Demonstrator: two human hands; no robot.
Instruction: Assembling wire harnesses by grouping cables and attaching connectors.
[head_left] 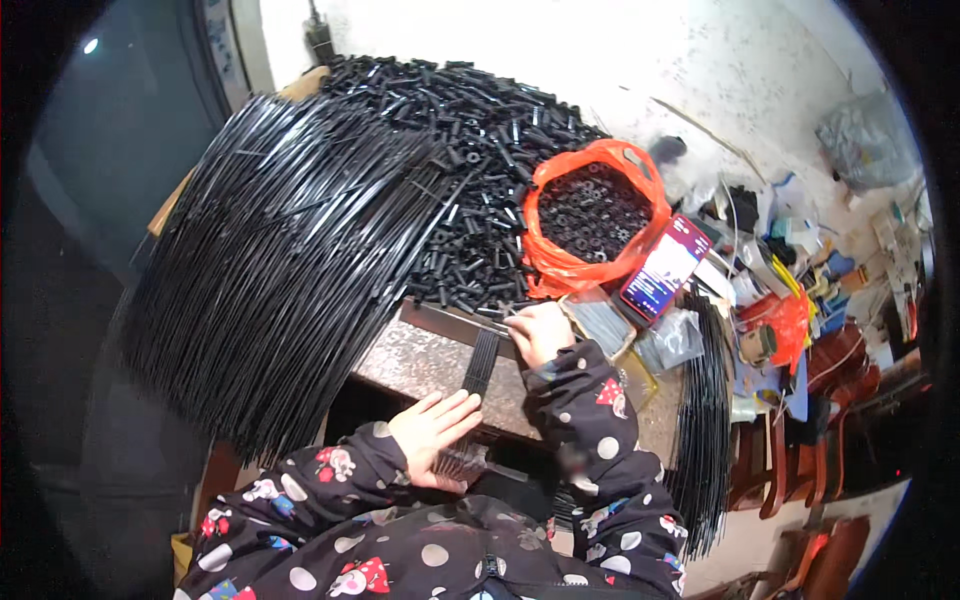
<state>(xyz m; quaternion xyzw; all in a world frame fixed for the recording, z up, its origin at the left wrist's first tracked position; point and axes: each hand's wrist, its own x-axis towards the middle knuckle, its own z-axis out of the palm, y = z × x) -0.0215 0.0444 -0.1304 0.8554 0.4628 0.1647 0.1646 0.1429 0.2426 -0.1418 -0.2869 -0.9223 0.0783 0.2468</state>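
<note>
A short row of thin black rods (pixel 481 362) lies side by side over the speckled tabletop (pixel 415 355) in front of me, their far ends at a dark raised strip (pixel 440 322). My left hand (pixel 437 437) rests flat across the near part of these rods, its fingers stretched out. At the right end of the strip, my right hand (pixel 540 333) has its fingers pinched together by the rods' far ends; whatever is in them is too small to make out. Just beyond it spreads a big heap of short black tubular pieces (pixel 480 130).
A large sheaf of long black rods (pixel 270 270) covers the left side. An orange plastic bag (pixel 537 225) holds small black ring-like parts. Right of it are a lit phone (pixel 665 270), a clear plastic bag (pixel 678 340), more hanging rods (pixel 700 430) and clutter (pixel 790 270).
</note>
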